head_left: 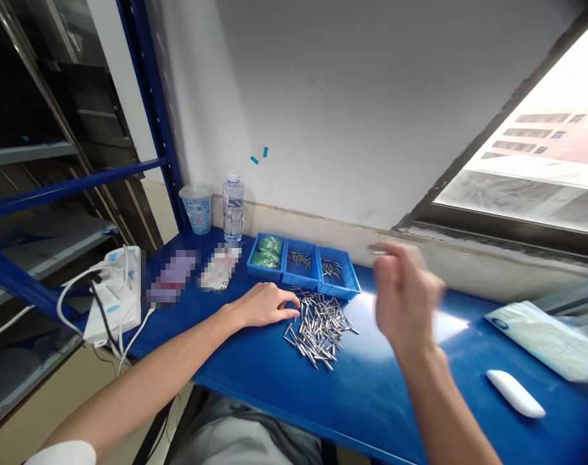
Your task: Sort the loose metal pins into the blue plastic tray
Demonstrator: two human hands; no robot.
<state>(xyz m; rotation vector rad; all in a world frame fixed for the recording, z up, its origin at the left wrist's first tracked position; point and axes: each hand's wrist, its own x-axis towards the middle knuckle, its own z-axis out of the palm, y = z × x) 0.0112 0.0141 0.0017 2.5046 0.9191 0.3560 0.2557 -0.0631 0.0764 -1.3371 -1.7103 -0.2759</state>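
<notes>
Look, by the blue table's [255, 361] back edge, blue bins [300, 280] hold green packets [267, 253] and metal pins [300, 260]. The pin pile [320, 328] sits in front. The right hand [408, 294] pinches a shiny pin [380, 252]; the left hand's [265, 305] pinch, by the pile, I can't tell.

Glossy, smooth blue desk [371, 394]; shiny silver metal pins [320, 326] piled near its front edge. Blue plastic three-compartment tray [346, 292] at the back edge, smooth. Clear plastic bottle [233, 210], see-through. White wall [323, 116], matt.

daylight from window [531, 155] at right, glare on blue tabletop [371, 381], raised hand [408, 297] blurred
</notes>
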